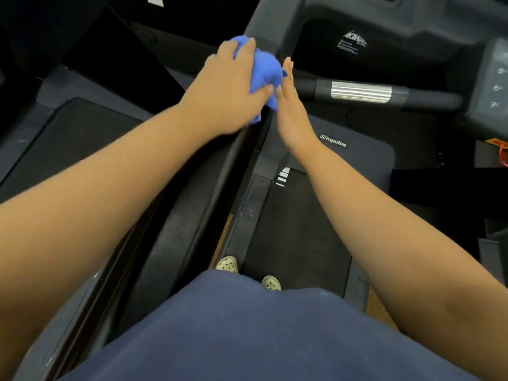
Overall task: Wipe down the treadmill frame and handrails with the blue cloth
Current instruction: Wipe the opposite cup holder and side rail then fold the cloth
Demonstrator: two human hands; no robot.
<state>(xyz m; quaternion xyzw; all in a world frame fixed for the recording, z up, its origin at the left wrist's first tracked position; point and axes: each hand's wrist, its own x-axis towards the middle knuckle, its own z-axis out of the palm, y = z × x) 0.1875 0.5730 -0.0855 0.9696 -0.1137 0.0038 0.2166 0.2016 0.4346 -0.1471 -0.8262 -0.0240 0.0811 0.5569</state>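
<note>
Down by the person's feet, pale clogs [227,264] are standing on the treadmill belt [291,232]. Further out, the left hand [228,86] is gripping the bunched blue cloth [265,70] and pressing it onto the side handrail [236,152]. The right hand [288,105] is lying flat and open beside it, holding nothing. Long, firm strokes along the rail would probably be cleaning it best.

Left hand [228,92] bunching blue cloth [265,70] on the handrail [242,152] — right hand [290,111] flat, touching the cloth
</note>
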